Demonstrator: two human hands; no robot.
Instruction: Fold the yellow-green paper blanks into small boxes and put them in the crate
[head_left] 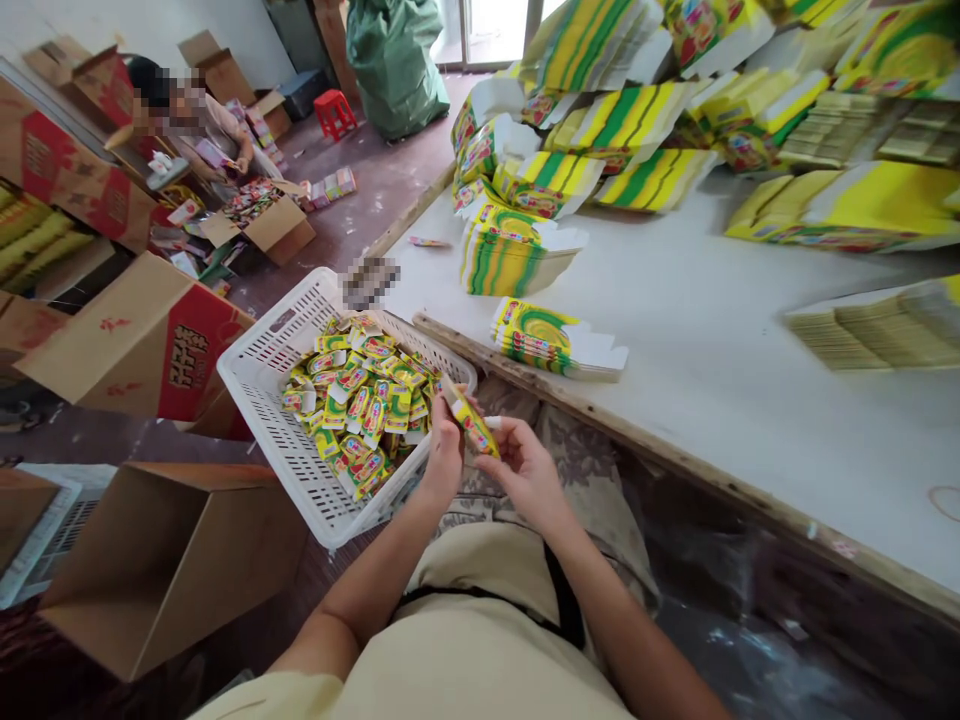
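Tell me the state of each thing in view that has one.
Small carton: in both hands, whether closed unclear
Left hand: gripping the carton
Right hand: pinching its lower end
White basket: open-topped, holding heaped cartons
Nearest flattened cartons: stacked
Lower-left cardboard box: open
Red stool: upright
Green sack: bulging, upright

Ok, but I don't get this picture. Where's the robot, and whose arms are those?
There's no robot here! A person wears a camera on their head, pointing forward and down, so you see roughly what they'd see: their own arms and lap. Their left hand and right hand are both holding one small yellow box. In front, a bit to the left, a white basket holds lots of little yellow-and-green boxes. On the right is a pale table with stacks of yellow-and-green cartons. Farther off, there's another person.
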